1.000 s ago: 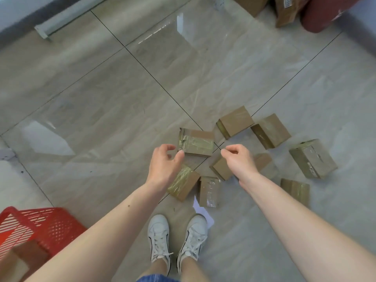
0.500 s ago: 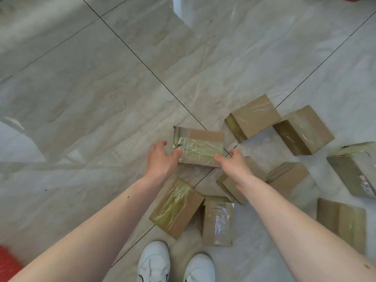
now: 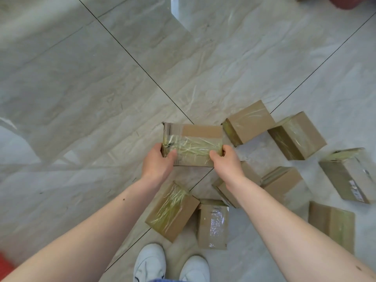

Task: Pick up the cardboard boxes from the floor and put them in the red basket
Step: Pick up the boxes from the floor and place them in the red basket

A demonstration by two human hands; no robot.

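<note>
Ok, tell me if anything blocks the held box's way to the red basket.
Nothing visible does. Both hands grip the taped box; the red basket shows only as a sliver lower left, bare floor between.

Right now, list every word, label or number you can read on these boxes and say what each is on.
No text is readable.
Box on the far right: a white label strip near its lower edge, print too blurred to read.
Box held by the left hand and right hand, the held box: only tape and a plain brown patch, no legible writing.
Other boxes: tape glare, no visible text.

both hands (image 3: 156, 163) (image 3: 225, 163) extended forward, fingers curled, gripping.
</note>
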